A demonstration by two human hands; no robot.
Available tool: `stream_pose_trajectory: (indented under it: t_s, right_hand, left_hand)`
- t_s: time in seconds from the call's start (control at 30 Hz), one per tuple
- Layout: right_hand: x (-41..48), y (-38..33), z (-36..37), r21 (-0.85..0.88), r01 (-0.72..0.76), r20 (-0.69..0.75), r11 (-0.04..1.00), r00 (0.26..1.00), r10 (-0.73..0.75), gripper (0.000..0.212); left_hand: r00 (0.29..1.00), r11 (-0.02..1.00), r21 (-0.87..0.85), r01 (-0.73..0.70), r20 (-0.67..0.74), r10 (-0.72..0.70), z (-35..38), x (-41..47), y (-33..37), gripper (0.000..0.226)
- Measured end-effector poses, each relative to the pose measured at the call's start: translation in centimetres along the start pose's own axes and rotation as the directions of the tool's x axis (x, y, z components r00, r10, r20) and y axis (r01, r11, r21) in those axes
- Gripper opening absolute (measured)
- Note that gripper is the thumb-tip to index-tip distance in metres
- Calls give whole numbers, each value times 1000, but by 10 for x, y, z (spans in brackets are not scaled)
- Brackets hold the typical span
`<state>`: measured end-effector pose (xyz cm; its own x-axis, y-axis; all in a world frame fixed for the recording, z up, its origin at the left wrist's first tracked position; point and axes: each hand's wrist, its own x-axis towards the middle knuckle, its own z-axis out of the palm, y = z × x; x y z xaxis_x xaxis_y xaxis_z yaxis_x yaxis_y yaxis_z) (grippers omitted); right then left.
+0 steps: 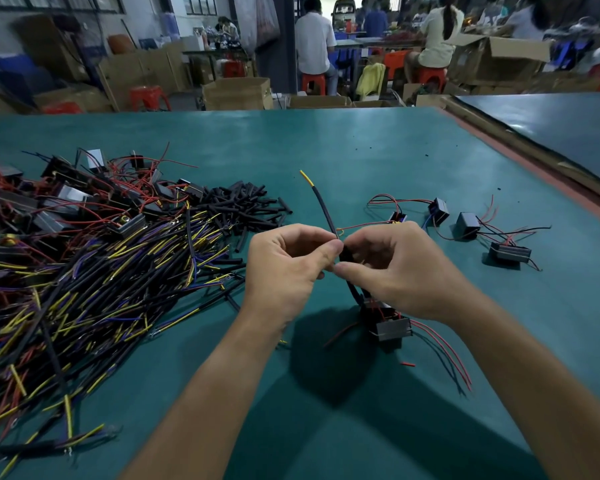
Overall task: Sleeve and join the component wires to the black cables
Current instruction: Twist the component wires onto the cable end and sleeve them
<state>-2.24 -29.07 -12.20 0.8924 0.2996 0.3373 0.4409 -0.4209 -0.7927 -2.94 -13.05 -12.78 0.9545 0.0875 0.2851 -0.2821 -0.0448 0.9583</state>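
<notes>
Step in hand, by my read: joining/sleeving one component wire to a black cable, mid-air above the teal rubber-topped work table (378, 161). Landmark = the small black box-shaped component (390, 328) resting on the table just under the hands.

Near: thin red wires (444, 351) trail from that component toward the viewer and right. A black lead rises from it up into the hands.

Just above the component: right hand (395, 268) closed, thumb + forefinger pinching what looks like a short black tube, prob. a sleeve; can't tell for sure, fingers hide most of it. Left hand (284, 268) also closed, thumb + forefinger pinched on the thin black cable with yellow tip (321, 206), which sticks up and away from the pinch. Fingertips of both hands nearly touching.

Next move, I judge: feed sleeve along over the joint w/o letting the twisted ends slip; needs fine two-finger control, small push only.

Left of component: big tangled pile of black, yellow and purple cables (94, 289). Beyond it, heap of short black sleeve tubes (246, 209), then stack of unworked black components with red wires (66, 199).

Right & beyond component: four black components with wires laid out apart (468, 225), likely done or queued; can't tell which.
</notes>
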Motion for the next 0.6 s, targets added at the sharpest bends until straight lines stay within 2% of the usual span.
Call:
stream_pose_trajectory:
  t_s: [0.13, 0.23, 0.33, 0.43, 0.5, 0.6]
  right_hand:
    - [2, 2, -5, -38, 2, -50, 999, 999, -4, 4]
    - [7, 10, -29, -164, -47, -248, 985, 969, 5, 12]
    - [10, 19, -63, -316, -201, -508, 927, 861, 13, 11]
    - [7, 25, -85, -358, -334, -692, 872, 722, -8, 18]
    - [6, 28, -89, -357, -378, -735, 854, 678, -7, 18]
    - [10, 37, -85, -353, -449, -702, 821, 707, 85, 16]
  left_hand:
    - [1000, 999, -32, 9, -8, -9, 1, 1, -2, 15]
    - [998, 998, -39, 48, -42, -49, 1, 2, -3, 15]
    - [996, 996, -25, 82, -40, -83, 0, 4, -5, 16]
    - [996, 996, 20, 82, -39, -81, 0, 4, -7, 20]
    - [997, 995, 79, 63, -53, -59, 1, 3, -8, 23]
    - [996, 987, 146, 69, -67, -59, -1, 4, -9, 33]
